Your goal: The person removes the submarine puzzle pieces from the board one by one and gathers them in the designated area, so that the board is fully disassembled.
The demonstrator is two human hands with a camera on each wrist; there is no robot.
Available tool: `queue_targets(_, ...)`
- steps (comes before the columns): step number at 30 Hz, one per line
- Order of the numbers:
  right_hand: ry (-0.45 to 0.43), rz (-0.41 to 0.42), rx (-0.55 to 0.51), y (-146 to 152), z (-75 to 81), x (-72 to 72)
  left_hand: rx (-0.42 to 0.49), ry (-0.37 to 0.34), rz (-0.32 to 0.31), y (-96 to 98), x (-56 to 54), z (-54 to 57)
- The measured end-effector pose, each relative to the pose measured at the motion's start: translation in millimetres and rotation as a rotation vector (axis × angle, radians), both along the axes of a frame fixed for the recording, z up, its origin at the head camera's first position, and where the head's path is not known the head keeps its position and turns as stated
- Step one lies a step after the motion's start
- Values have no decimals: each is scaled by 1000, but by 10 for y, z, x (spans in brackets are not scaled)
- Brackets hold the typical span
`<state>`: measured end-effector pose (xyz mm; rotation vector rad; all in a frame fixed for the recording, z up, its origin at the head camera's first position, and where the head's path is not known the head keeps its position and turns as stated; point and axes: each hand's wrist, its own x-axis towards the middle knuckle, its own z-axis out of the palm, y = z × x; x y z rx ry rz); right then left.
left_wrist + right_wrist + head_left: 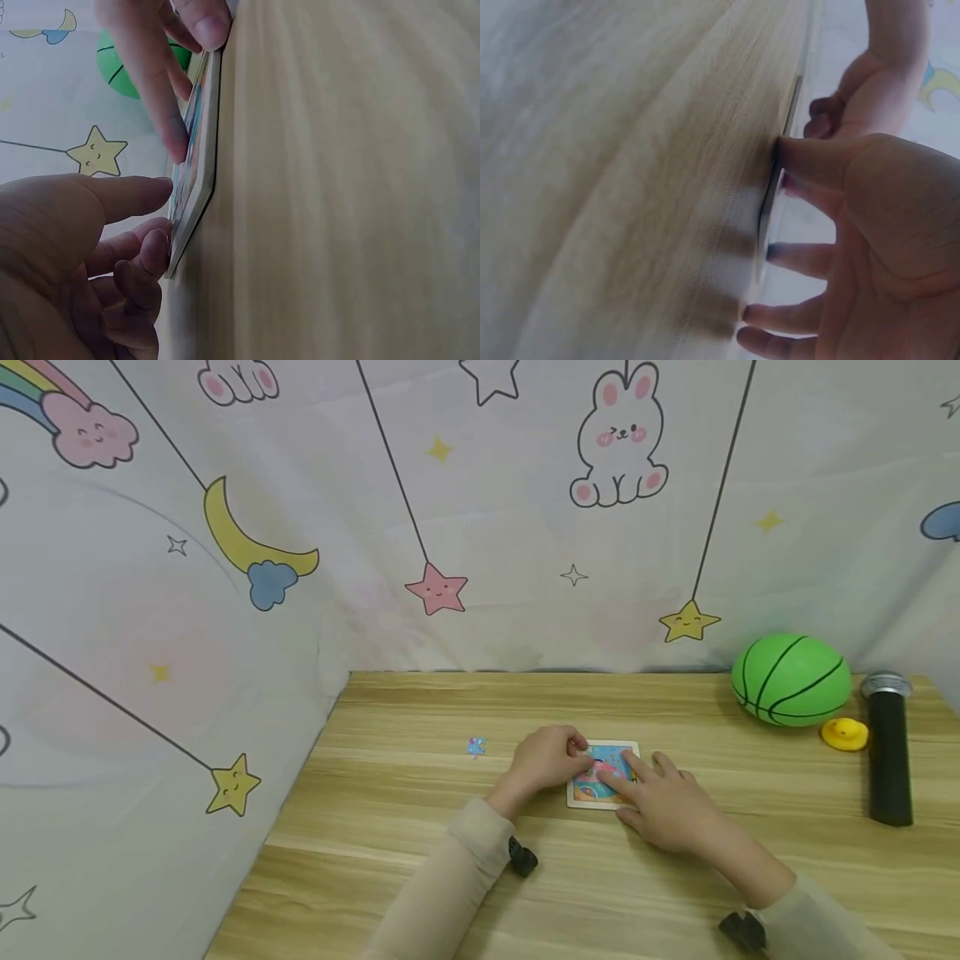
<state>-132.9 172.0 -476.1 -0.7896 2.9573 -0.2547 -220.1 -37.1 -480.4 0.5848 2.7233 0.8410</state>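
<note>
A small square picture puzzle point(596, 797) with a pale frame and a blue and pink picture lies on the table. My left hand point(546, 760) is at its left side; in the left wrist view, the straight thumb point(146, 196) and a fingertip touch the puzzle, with the other fingers loosely curled. I see nothing pinched between them. From the right, my right hand point(671, 806) rests spread fingers on the picture. Its thumb point(810, 159) touches the near edge in the right wrist view. Both hands cover part of the picture.
A loose blue puzzle piece point(476, 746) lies left of the hands. At the right stand a green ball point(792, 681), a yellow rubber duck point(845, 734) and a black microphone point(888, 752). A printed cloth point(510, 635) hangs behind the wooden table point(420, 710).
</note>
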Motion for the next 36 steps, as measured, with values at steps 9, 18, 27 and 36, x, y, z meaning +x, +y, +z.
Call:
queue_targets(9, 3, 0, -7, -2, 5, 2, -52, 23, 14, 80, 23, 3)
queue_targets(18, -11, -3, -1, -2, -5, -5, -57, 12, 31, 111, 31, 13)
queue_targets(27, 3, 1, -3, 10, -15, -8, -29, 33, 41, 101, 36, 7)
queue_targets(36, -13, -8, 6, -4, -5, -6, 82, 50, 56, 67, 35, 3)
